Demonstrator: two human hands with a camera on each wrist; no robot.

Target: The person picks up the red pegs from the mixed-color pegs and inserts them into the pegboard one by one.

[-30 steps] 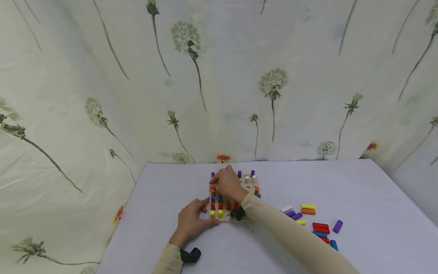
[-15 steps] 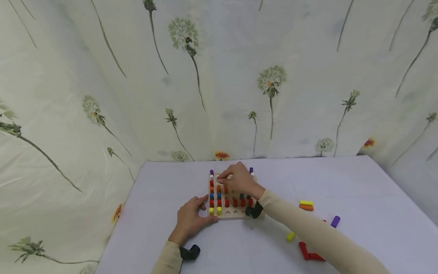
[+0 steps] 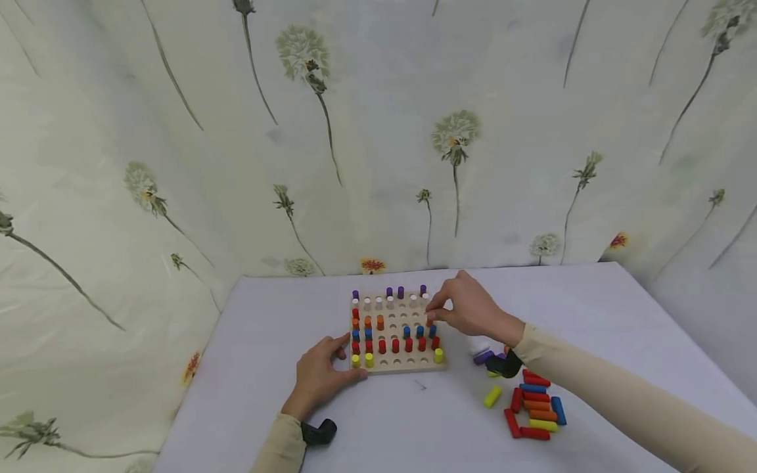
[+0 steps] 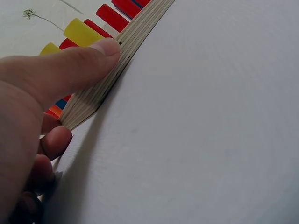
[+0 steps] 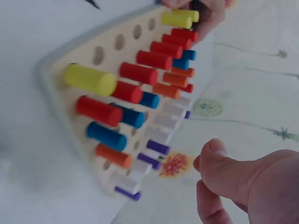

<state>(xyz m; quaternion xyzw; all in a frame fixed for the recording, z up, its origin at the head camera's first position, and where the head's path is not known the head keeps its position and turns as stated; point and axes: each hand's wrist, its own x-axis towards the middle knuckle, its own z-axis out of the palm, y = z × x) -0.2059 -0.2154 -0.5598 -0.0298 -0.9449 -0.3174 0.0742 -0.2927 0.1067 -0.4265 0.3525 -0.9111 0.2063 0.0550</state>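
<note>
A wooden pegboard with upright coloured pegs lies on the table. My left hand grips its front left corner; in the left wrist view the thumb presses on the front edge of layered wood while other fingers curl at the side. Beside the board's right edge is my right hand, thumb and index finger close together near an orange peg. Nothing shows between these fingers in the right wrist view, where the hand is apart from the pegs. The yellow front row has a peg at its right end.
Loose red pegs, with blue, orange and yellow ones among them, lie in a cluster right of the board. A yellow peg lies closer to it. Purple pegs are partly hidden by the right wrist's black camera. Flowered cloth hangs behind.
My right hand has gone from the board's back left across to its right edge, uncovering a row of white pegs. The left hand keeps its grip. The head view has shifted slightly.
</note>
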